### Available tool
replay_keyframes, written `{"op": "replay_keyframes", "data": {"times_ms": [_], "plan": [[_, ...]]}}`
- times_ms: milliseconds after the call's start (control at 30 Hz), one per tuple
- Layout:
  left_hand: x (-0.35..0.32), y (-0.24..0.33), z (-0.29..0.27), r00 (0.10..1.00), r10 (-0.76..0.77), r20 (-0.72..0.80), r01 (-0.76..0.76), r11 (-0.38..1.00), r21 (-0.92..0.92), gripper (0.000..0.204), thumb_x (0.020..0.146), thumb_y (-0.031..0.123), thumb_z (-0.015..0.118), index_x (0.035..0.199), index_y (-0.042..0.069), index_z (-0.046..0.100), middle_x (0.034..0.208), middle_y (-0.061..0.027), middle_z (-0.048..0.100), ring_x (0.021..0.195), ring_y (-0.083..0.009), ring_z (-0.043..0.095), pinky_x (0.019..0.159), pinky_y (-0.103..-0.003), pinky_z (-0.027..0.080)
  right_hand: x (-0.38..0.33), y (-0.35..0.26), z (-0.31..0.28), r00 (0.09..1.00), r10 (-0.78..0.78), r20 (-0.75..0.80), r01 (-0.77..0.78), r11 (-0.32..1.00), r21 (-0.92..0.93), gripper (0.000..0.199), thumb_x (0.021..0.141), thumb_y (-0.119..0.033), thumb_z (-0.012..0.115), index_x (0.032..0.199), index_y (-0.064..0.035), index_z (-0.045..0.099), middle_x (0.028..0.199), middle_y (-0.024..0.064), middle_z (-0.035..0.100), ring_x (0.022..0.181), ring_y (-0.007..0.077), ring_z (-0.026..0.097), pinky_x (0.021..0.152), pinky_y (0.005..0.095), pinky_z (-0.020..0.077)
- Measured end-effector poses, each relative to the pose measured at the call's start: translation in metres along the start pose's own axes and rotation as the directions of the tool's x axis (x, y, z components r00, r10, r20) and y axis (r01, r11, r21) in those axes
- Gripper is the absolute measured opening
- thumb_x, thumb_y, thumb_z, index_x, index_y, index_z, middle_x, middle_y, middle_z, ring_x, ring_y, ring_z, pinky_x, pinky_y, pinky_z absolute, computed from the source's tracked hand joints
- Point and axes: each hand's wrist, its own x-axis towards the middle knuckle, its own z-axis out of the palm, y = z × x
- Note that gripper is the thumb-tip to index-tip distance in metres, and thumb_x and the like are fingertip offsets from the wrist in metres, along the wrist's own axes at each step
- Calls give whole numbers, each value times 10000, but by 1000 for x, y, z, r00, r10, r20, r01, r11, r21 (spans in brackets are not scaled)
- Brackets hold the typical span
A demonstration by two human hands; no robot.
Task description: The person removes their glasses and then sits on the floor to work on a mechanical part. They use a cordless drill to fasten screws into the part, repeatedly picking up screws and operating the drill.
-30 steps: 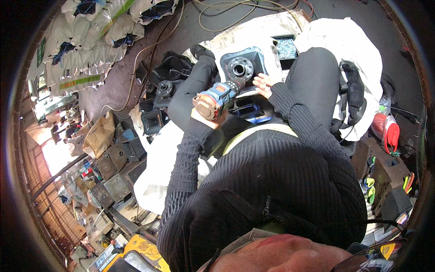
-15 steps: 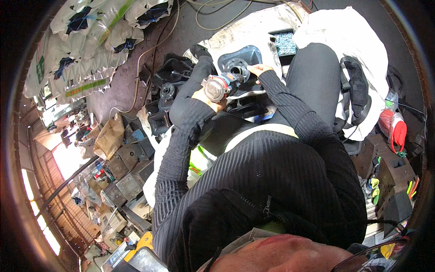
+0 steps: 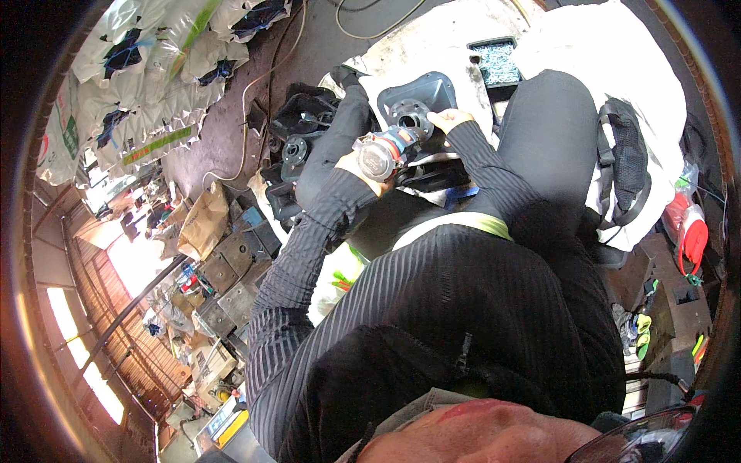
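Observation:
My left hand [image 3: 353, 166] is wrapped round a power drill [image 3: 378, 157] with a silver round end and a blue-and-red body. Its front end points at a round flange [image 3: 402, 110] with holes round its rim. That flange sits on a dark plastic housing [image 3: 441, 90] with a wide square mouth, lying between my legs. My right hand [image 3: 451, 119] is at the flange's right edge, thumb and fingertips pinched together close to the drill's tip. Whatever is in that pinch is too small to make out.
An open box of bluish screws [image 3: 496, 63] stands beyond my right knee. More black housings [image 3: 295, 152] lie left of my left leg. White bagged goods [image 3: 116, 92] are stacked far left. A black strap [image 3: 624, 158] lies on white sheeting at right, and a cable [image 3: 245, 116] crosses the floor.
The whole view has shifted slightly, so things appear a little farther right. The drill stays at the flange, and my right hand keeps its pinch beside it.

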Motion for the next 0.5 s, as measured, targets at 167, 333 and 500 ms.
{"op": "replay_keyframes", "data": {"times_ms": [167,333,500], "plan": [[10,-13,38,951,180,-250,-186,983,-1,381,729,293,549,1055,97,540,1036,-115,572,970,-247,548,859,-339,431,-1,1,-1,999,-25,24,25,999,-28,385,740,-400,631,851,-31,624,576,37,552,425,107,497,417,254,401],[10,2,15,985,13,-174,-28,996,-84,438,705,284,562,1095,91,516,1071,-135,547,1001,-271,522,889,-335,401,8,11,-2,972,-229,-47,211,946,-248,399,736,-423,609,830,-37,645,714,74,621,673,165,580,638,294,451],[-24,34,-7,947,-167,-274,-1,853,-523,556,659,316,620,1151,106,471,1130,-103,520,1081,-256,462,954,-308,331,9,5,2,947,-307,-99,252,896,-366,404,734,-447,596,786,-49,641,689,68,613,645,152,563,631,297,437]]}}
